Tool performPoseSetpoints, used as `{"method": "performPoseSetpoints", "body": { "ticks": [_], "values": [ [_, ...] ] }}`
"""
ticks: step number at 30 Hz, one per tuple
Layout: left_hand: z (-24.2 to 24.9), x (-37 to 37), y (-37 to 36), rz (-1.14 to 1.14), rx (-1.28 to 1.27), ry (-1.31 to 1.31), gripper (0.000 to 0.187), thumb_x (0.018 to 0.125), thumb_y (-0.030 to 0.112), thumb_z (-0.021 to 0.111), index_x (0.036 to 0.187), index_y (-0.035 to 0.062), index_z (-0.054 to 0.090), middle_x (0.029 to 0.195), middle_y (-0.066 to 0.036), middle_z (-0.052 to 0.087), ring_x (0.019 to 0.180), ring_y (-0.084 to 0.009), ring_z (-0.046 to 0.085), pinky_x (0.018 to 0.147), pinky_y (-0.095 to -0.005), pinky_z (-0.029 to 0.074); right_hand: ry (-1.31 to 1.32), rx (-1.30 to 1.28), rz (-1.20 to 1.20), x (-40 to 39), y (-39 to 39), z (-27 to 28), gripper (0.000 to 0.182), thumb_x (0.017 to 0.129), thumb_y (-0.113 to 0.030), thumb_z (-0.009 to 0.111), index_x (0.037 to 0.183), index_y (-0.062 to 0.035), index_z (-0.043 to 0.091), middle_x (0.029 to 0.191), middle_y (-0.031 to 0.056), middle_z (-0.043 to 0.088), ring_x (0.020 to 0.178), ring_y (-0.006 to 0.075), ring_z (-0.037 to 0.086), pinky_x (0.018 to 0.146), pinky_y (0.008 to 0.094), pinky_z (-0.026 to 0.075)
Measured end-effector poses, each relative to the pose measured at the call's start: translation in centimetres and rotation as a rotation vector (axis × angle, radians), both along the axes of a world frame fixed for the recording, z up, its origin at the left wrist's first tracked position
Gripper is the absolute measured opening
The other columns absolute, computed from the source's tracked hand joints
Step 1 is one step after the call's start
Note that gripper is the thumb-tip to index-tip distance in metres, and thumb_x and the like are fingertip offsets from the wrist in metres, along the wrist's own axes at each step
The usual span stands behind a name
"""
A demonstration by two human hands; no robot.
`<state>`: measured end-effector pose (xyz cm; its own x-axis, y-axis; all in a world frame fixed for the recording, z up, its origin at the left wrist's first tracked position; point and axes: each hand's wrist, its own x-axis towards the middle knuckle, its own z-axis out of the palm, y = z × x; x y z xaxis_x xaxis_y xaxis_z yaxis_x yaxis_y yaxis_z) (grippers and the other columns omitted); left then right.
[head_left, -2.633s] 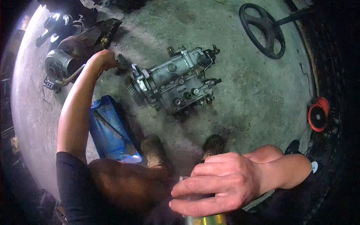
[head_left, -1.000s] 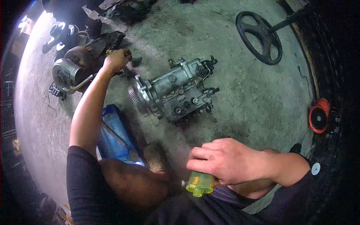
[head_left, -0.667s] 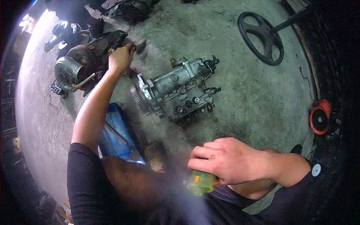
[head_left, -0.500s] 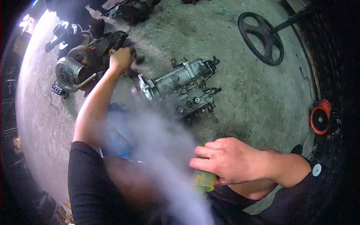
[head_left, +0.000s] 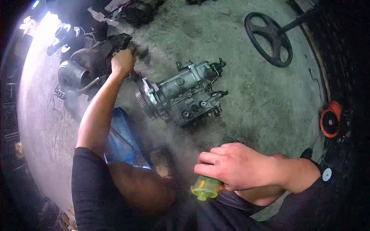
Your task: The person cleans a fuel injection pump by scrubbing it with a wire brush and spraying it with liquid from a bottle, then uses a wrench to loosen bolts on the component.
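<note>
My right hand [head_left: 237, 163] is closed around a translucent yellow-green vape [head_left: 207, 188] with small orange lit marks, held low in front of my body. Stretched out to the upper left, my left hand [head_left: 123, 62] has its fingers curled at a dark, dirty metal part [head_left: 120, 41]; what they grip is hidden. A silvery round housing, like a turbocharger [head_left: 73, 74], lies just left of that hand under thin smoke. To the right of my left forearm, a metal injection pump [head_left: 183, 92] with a toothed gear rests on the concrete floor, touched by neither hand.
A blue plastic piece [head_left: 125, 140] with a thin rod across it lies beside my left knee. A black steering wheel [head_left: 268, 39] on its column stands at upper right. An orange-red round object [head_left: 329, 121] sits by the right wall, near a cable. More dark parts [head_left: 138, 11] lie at the back.
The thick white cloud before my lap has thinned and spread, uncovering the pump's gear, the blue piece and my foot. The vape has tilted and shows more. Both hands stay almost in place.
</note>
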<state>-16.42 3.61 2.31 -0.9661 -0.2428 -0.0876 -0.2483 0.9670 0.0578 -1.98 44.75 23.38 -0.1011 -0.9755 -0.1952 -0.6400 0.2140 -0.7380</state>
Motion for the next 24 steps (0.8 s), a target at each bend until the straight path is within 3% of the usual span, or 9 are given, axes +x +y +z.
{"method": "performPoseSetpoints", "body": {
  "ticks": [1, 4, 8, 9, 10, 18, 19, 21, 24],
  "values": [
    [1.5, 0.6, 1.2, 0.018, -0.019, 0.101, 0.026, 0.090, 0.025, 0.057, 0.098, 0.0062, 0.073, 0.096, -0.021, 0.072, 0.091, -0.0382, 0.071, 0.079, -0.0480, 0.058, -0.011, -0.003, -0.004, 0.1, 0.1, -0.2, 0.041, 0.070, -0.019, 0.077, 0.104, -0.0093, 0.057, 0.093, 0.0093, 0.058, 0.085, 0.0293, 0.065, 0.071, 0.0410, 0.054],
    [1.0, 1.1, 0.8, -0.135, -0.105, -0.167, 0.024, 0.092, 0.024, 0.055, 0.099, 0.0096, 0.073, 0.094, -0.020, 0.073, 0.089, -0.0389, 0.072, 0.077, -0.0490, 0.057, -0.001, -0.002, 0.005, 0.0, 0.2, -0.2, 0.042, 0.069, -0.019, 0.078, 0.104, -0.0091, 0.057, 0.093, 0.0092, 0.058, 0.086, 0.0290, 0.065, 0.072, 0.0407, 0.054],
    [2.6, 1.0, 2.5, 0.025, 0.045, 0.083, 0.025, 0.090, 0.027, 0.059, 0.100, 0.0088, 0.073, 0.096, -0.019, 0.073, 0.090, -0.0376, 0.072, 0.078, -0.0480, 0.057, -0.011, -0.006, -0.002, 0.3, 0.1, -0.4, 0.043, 0.068, -0.018, 0.078, 0.104, -0.0088, 0.057, 0.093, 0.0091, 0.058, 0.086, 0.0288, 0.065, 0.072, 0.0404, 0.054],
    [-1.3, 0.2, -0.1, -0.126, -0.087, -0.178, 0.026, 0.088, 0.029, 0.061, 0.101, 0.0096, 0.073, 0.099, -0.019, 0.073, 0.094, -0.0373, 0.071, 0.079, -0.0472, 0.057, -0.010, -0.015, -0.005, 0.3, 0.0, -0.4, 0.043, 0.068, -0.018, 0.078, 0.104, -0.0088, 0.057, 0.093, 0.0091, 0.057, 0.086, 0.0289, 0.065, 0.073, 0.0404, 0.054],
    [-0.5, 1.3, 1.1, -0.131, 0.069, -0.173, 0.028, 0.090, 0.030, 0.059, 0.102, 0.0093, 0.073, 0.102, -0.020, 0.072, 0.098, -0.0376, 0.070, 0.082, -0.0475, 0.057, 0.001, 0.005, 0.010, 0.1, 0.0, -0.2, 0.043, 0.068, -0.018, 0.077, 0.104, -0.0087, 0.057, 0.093, 0.0092, 0.058, 0.086, 0.0290, 0.065, 0.073, 0.0407, 0.054],
    [-1.8, 0.9, -0.6, -0.155, -0.004, -0.290, 0.037, 0.089, 0.039, 0.058, 0.104, 0.0085, 0.073, 0.111, -0.017, 0.071, 0.103, -0.0370, 0.069, 0.087, -0.0491, 0.056, 0.019, 0.092, 0.034, 1.1, 0.1, -0.5, 0.039, 0.071, -0.017, 0.076, 0.104, -0.0085, 0.058, 0.095, 0.0109, 0.061, 0.089, 0.0327, 0.066, 0.074, 0.0437, 0.055],
    [-4.9, 0.4, -2.7, -0.151, -0.068, -0.367, 0.042, 0.087, 0.044, 0.062, 0.107, 0.0090, 0.073, 0.113, -0.017, 0.071, 0.106, -0.0354, 0.068, 0.090, -0.0473, 0.055, 0.020, 0.076, 0.019, 1.4, 0.6, -1.1, 0.038, 0.071, -0.016, 0.075, 0.104, -0.0081, 0.059, 0.095, 0.0117, 0.061, 0.088, 0.0338, 0.066, 0.073, 0.0446, 0.055],
    [-1.7, 1.2, -1.2, -0.119, 0.064, -0.463, 0.058, 0.080, 0.052, 0.068, 0.119, 0.0095, 0.068, 0.120, -0.017, 0.068, 0.111, -0.0344, 0.066, 0.095, -0.0458, 0.052, 0.035, 0.054, -0.028, 1.8, 1.6, -2.1, 0.034, 0.072, -0.016, 0.074, 0.103, -0.0074, 0.061, 0.094, 0.0133, 0.063, 0.088, 0.0361, 0.067, 0.071, 0.0464, 0.056],
    [-2.7, 2.2, -1.6, -0.083, -0.016, -0.510, 0.047, 0.087, 0.046, 0.061, 0.123, 0.0151, 0.066, 0.119, -0.017, 0.068, 0.111, -0.0345, 0.066, 0.092, -0.0457, 0.053, 0.036, 0.272, 0.062, 1.6, 1.2, -1.8, 0.035, 0.075, -0.015, 0.071, 0.106, -0.0069, 0.058, 0.098, 0.0140, 0.061, 0.093, 0.0376, 0.064, 0.077, 0.0480, 0.053]
  ]
}}
